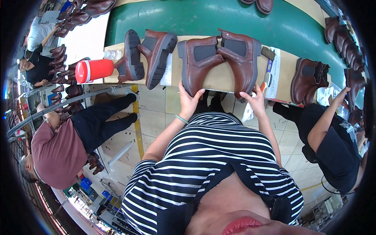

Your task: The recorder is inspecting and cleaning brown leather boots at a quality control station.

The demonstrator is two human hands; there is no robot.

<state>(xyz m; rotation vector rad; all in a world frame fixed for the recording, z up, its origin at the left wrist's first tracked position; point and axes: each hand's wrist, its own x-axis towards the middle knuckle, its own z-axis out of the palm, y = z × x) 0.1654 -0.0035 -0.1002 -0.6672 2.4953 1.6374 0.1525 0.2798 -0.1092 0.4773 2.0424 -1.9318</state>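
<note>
A pair of brown leather Chelsea boots with dark elastic side panels lies on the brown-covered bench edge in front of me. My left hand (189, 101) grips the toe of the left boot (195, 72), thumb on one side and fingers on the other. At the toe of the right boot (246, 68), my right hand (255, 101) has its thumb and fingers closed round it. A white cloth (248, 112) hangs just under my right hand; whether that hand holds it I cannot tell. The heels point outward and the boot shafts meet at the middle.
Left of the pair lie two more boots (156, 56), soles showing, and a red jar (95, 71). To the right are a brush (268, 78), a dark block (268, 53) and another brown pair (306, 81). A green conveyor (188, 18) runs behind. People (58, 150) work on both sides.
</note>
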